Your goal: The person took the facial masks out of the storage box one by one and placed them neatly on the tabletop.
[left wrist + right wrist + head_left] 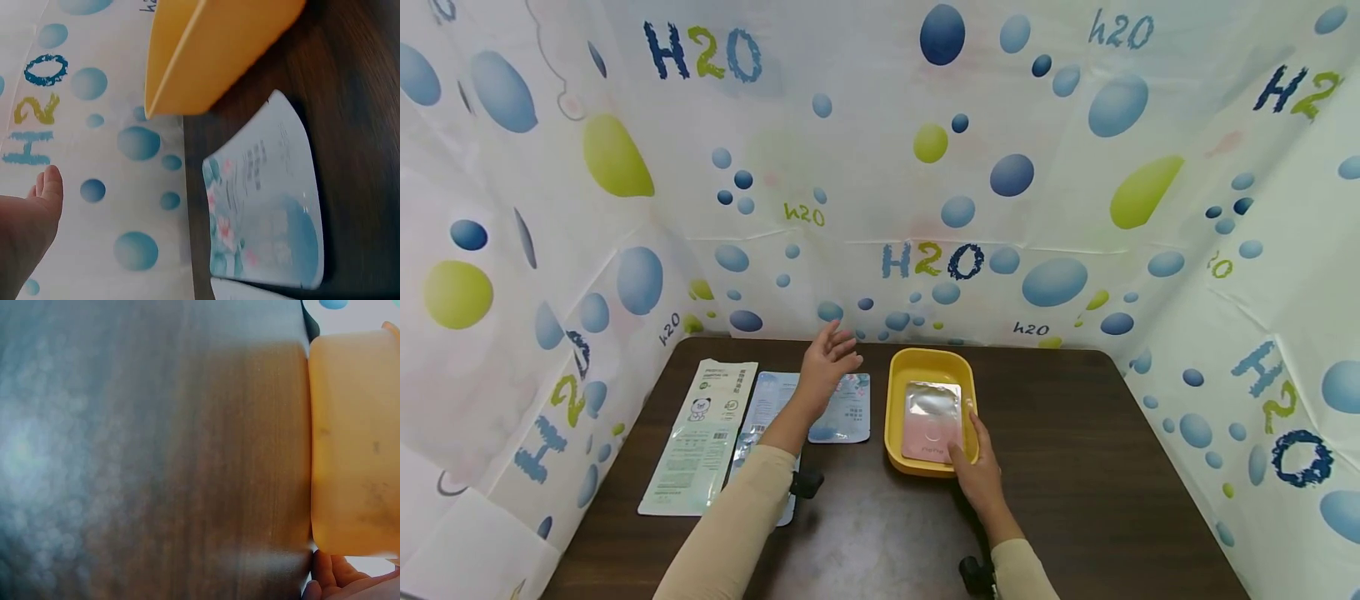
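My right hand (981,475) holds the near right side of a yellow plastic tub (928,357), its thumb over the near rim. The tub's wall (356,444) fills the right side of the right wrist view. Inside the tub lies a sachet (931,425), silver at the top and pink below. My left hand (827,367) is raised with loosely spread fingers and holds nothing. Below and beside it is a light blue sachet (846,412) with printed flowers, flat on the table. The left wrist view shows this hand (34,219) at the lower left edge.
A long pale green pouch (700,450) lies at the table's left. Between it and the flowered sachet are more blue sachets (767,400), partly hidden by my left arm. The dark table (1075,467) meets a bubble-printed sheet (865,167) at the back and sides.
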{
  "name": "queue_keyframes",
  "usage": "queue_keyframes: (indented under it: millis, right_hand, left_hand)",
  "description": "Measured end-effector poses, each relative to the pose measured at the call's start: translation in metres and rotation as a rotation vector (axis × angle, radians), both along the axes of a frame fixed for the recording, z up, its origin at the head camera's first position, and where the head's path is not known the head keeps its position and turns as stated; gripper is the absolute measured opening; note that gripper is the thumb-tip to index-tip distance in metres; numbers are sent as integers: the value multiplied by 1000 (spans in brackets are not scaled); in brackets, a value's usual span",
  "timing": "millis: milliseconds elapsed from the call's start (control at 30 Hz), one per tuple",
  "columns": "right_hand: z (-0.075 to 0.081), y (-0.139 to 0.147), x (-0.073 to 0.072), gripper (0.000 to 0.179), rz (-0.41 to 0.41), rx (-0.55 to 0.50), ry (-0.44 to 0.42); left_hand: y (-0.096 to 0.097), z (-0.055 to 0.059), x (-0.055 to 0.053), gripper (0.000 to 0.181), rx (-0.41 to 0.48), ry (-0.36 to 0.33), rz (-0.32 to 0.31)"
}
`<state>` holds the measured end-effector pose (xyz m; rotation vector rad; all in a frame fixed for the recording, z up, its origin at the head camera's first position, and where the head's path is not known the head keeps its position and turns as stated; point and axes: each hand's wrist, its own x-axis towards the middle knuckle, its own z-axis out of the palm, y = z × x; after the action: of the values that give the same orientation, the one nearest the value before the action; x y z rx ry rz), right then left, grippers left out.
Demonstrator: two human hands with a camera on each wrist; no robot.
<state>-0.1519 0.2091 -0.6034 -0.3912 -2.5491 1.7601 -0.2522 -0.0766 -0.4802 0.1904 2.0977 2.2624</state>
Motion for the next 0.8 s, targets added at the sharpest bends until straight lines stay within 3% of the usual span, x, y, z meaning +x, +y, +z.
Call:
queue_keyframes:
  millis: [467, 800]
  right_hand:
    - [1, 0, 1, 72, 6, 3, -10]
    - [3, 0, 2, 72, 13, 5, -2]
  left_hand:
    - [41, -4, 0, 80, 61, -13, -52]
    - [70, -23, 3, 78, 108, -36, -95]
